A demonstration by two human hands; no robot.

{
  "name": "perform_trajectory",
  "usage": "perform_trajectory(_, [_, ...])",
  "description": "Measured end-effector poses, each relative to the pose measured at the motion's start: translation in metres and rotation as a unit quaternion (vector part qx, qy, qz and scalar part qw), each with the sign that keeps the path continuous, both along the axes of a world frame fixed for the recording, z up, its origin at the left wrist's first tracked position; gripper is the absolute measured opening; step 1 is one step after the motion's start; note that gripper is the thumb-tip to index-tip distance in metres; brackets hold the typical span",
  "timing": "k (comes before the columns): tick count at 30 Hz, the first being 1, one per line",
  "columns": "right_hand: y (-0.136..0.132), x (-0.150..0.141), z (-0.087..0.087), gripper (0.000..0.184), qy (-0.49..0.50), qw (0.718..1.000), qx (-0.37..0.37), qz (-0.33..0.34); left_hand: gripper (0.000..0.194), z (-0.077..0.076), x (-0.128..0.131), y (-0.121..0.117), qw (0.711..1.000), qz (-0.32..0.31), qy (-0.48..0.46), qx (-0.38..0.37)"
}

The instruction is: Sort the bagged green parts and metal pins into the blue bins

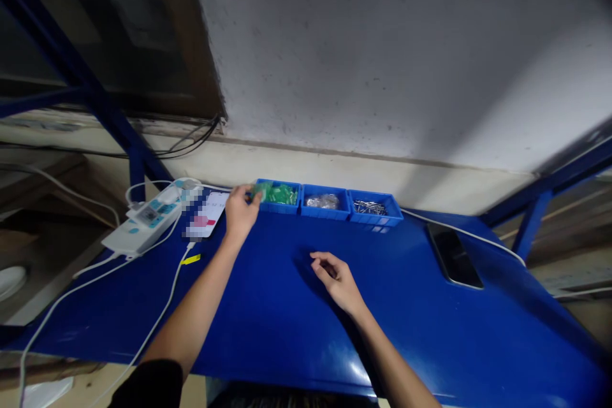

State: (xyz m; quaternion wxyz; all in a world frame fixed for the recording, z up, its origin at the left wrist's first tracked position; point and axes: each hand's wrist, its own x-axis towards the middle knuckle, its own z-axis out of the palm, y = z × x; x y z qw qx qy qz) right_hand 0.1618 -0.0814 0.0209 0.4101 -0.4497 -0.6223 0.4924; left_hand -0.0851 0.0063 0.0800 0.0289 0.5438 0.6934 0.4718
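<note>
At the left end of a row of blue bins, my left hand [242,209] pinches a light-green, see-through plastic piece [261,189]. It is at the near left corner of the left bin [281,208], which holds a heap of green plastic pieces [283,194]. My right hand [338,282] hovers low over the blue table [282,319], fingers loosely curled with a gap between thumb and forefinger. Nothing shows in it. In front of it stand the middle bin [325,212], with clear plastic pieces [323,201], and the right bin [377,219], with metal screws or pins [370,207].
Left of my left hand lie a lit phone [210,213] on a white cable [174,287], a yellow tag [192,259] and a white power strip [148,220]. A dark phone [454,255] lies at right. The wall [382,64] rises behind the bins.
</note>
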Motion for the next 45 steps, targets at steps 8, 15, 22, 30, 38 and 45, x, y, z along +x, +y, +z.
perform_trajectory(8, [0.006, 0.003, 0.000, 0.029, -0.027, 0.999, 0.020, -0.018, 0.028, 0.021, -0.009, 0.065, 0.930, -0.011, 0.248, -0.273])
perform_trajectory(15, [0.008, 0.004, -0.003, 0.026, -0.042, 0.999, 0.031, -0.010, 0.031, 0.009, 0.014, 0.077, 0.888, -0.013, 0.267, -0.374])
perform_trajectory(22, [0.013, 0.006, -0.006, 0.027, -0.036, 0.999, 0.028, -0.012, 0.037, -0.001, 0.025, 0.067, 0.895, -0.005, 0.265, -0.359])
perform_trajectory(30, [0.017, 0.004, -0.010, 0.027, -0.057, 0.997, 0.045, -0.025, 0.059, -0.020, 0.031, 0.025, 0.970, 0.052, 0.218, -0.099])
perform_trajectory(38, [0.022, 0.003, -0.011, 0.027, -0.067, 0.996, 0.044, -0.029, 0.082, -0.009, 0.047, 0.057, 0.932, -0.041, 0.221, -0.283])
perform_trajectory(45, [0.023, 0.004, -0.012, 0.031, -0.049, 0.998, 0.011, -0.032, 0.054, -0.025, 0.047, 0.070, 0.912, -0.057, 0.278, -0.296])
